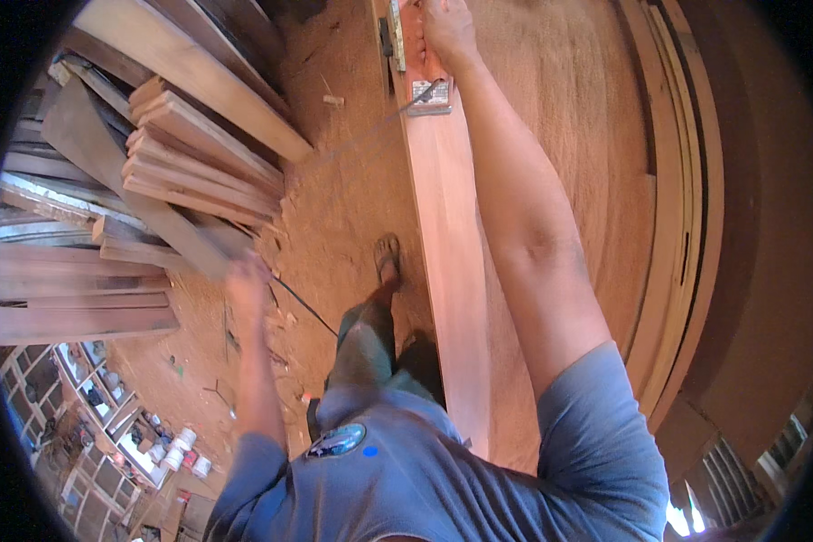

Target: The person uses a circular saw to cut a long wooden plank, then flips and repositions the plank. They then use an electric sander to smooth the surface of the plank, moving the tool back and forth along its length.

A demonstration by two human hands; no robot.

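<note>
The pale plank runs lengthwise away from the body, with stacked boards well to its left and a red power tool at its far visible stretch. The right hand, much the nearer to the plank, is above that stretch, fingers seemingly curled over the tool, though the view's edge cuts it off. Well left of the plank, the left hand is blurred beside a black cord; its openness and any hold I cannot tell.
</note>
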